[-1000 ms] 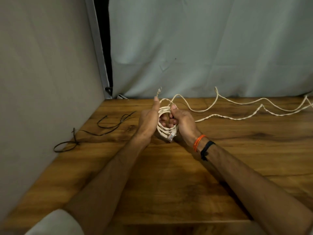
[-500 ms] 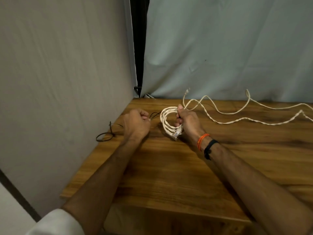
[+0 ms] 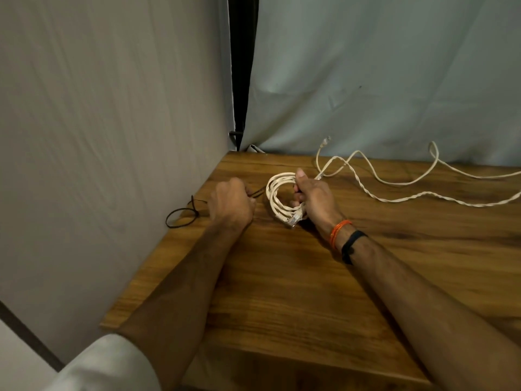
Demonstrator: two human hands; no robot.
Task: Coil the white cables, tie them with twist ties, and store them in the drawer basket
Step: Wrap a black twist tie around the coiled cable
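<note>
Coil of white cable (image 3: 279,197) is wound into several loops and held upright just above the desk (image 3: 282,292), connector ends hanging at its lower edge. Right hand (image 3: 314,198) grips the coil on its right side, fingers curled through the loops, thumb pressed on top. Left hand (image 3: 231,206), just beside the coil on its left, is closed in a fist over one end of a dark twist tie (image 3: 255,192); a short length of it pokes out toward the coil. More dark ties (image 3: 181,214) lie looped on the desk's left edge, near the wall panel.

A second white cable (image 3: 394,182) lies loose and uncoiled across the far right of the desk, one plug raised near the backdrop curtain (image 3: 366,80).

Progress, judged from layout: first cable coiled; tie picked up but not yet wrapped round the loops. Remaining: bind this coil, coil and bind the loose cable, store both. Drawer basket is not in view, so its place cannot be told.

Right wrist carries an orange thread band (image 3: 339,231) and a black band (image 3: 351,245).
</note>
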